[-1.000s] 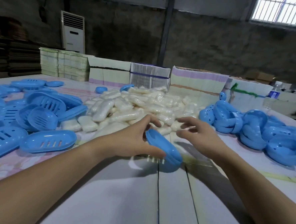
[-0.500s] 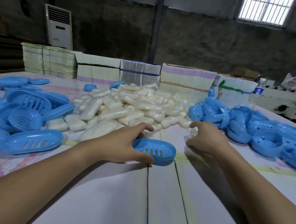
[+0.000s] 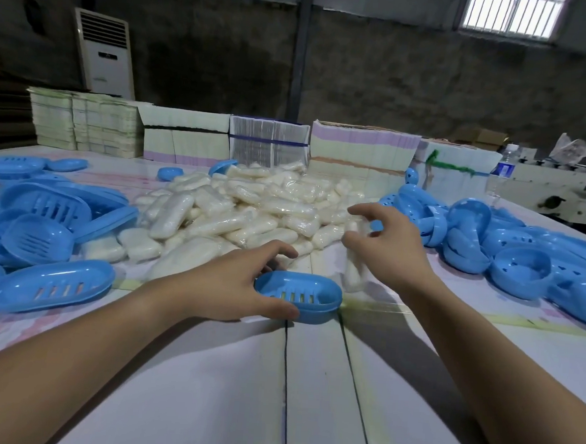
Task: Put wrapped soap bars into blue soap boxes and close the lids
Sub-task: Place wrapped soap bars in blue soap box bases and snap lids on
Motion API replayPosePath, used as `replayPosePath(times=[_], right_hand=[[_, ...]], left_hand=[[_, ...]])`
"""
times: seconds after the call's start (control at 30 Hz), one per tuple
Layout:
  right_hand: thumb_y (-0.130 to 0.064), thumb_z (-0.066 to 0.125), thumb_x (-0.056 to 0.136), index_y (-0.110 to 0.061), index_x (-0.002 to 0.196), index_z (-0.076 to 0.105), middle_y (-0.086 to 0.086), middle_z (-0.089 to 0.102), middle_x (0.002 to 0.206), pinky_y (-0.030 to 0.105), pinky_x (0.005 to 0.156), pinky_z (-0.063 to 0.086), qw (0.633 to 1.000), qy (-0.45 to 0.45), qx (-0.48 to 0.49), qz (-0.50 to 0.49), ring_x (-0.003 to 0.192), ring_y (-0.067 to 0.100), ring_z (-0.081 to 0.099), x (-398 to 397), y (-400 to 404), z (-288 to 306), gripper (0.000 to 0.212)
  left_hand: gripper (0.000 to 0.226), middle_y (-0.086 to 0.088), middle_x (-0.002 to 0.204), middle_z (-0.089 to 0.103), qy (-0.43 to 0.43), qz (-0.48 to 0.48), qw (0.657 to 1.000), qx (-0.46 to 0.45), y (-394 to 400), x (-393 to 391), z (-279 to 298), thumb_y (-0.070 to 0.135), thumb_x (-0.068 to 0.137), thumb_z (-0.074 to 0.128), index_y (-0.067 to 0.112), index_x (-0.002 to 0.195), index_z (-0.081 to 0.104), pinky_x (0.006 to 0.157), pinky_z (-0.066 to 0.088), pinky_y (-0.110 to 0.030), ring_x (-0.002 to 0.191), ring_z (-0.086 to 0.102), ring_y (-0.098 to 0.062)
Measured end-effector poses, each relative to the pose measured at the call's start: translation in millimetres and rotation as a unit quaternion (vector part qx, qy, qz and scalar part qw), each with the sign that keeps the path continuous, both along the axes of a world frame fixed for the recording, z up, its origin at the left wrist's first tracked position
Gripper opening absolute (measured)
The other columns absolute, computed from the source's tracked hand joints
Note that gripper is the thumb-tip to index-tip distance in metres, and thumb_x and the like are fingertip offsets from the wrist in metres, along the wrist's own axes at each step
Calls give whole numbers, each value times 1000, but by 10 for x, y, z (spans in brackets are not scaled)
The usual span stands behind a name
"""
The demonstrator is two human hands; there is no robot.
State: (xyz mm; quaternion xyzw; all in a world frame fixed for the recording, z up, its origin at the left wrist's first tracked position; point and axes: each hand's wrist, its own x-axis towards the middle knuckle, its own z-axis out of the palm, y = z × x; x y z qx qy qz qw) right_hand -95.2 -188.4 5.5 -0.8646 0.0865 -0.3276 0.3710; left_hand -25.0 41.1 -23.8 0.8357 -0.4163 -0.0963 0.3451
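An open blue soap box [image 3: 299, 296] with a slotted floor sits flat on the white table [image 3: 308, 394] in front of me. My left hand [image 3: 236, 287] grips its left end, thumb on the near rim and fingers behind the far rim. My right hand [image 3: 386, 248] hovers just right of the box and pinches a wrapped soap bar [image 3: 352, 270], which hangs down, blurred, beside the box's right end. A big pile of wrapped soap bars [image 3: 251, 212] lies just behind both hands.
Slotted blue box halves [image 3: 47, 282] are heaped on the left, and round-holed blue halves [image 3: 522, 270] on the right. Stacks of flat cartons [image 3: 269, 145] line the table's far edge, with a water bottle [image 3: 504, 166] at the right. An air conditioner [image 3: 104, 52] stands behind.
My left hand laid the tilted blue box flat on the table. My right hand reached into the soap pile and came up with a wrapped bar beside the box.
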Motion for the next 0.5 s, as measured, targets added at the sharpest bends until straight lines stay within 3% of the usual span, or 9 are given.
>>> replayPosePath(times=[0.13,0.27,0.37,0.5], right_hand=[[-22,71,75,-35,100,69,-18,61,108,27,85,46,996,-48,79,7,99,3,57,-19,36,53,28],[-17,82,71,-32,93,72,-18,71,84,16,60,48,979,-68,168,97,69,0,62,-66,63,107,28],[-14,87,69,-27,85,72,-7,74,82,16,68,53,967,-36,173,186,70,7,69,-84,133,68,25],[-8,88,64,-29,78,71,8,72,75,26,78,56,955,42,157,247,72,14,69,-77,202,-7,30]], left_hand=[[75,18,117,54,5,7,1000,3,-6,-7,2,54,74,82,50,136,39,60,62,-31,104,58,-6],[82,21,113,53,-9,21,1000,0,-9,9,-11,55,74,81,43,142,36,58,57,-22,100,57,-2],[87,25,111,53,-38,36,999,4,-11,30,-12,57,72,81,39,144,35,61,48,-8,100,55,4],[92,30,110,49,-59,37,998,3,-7,52,-16,55,68,85,39,144,36,59,44,-4,99,53,7]])
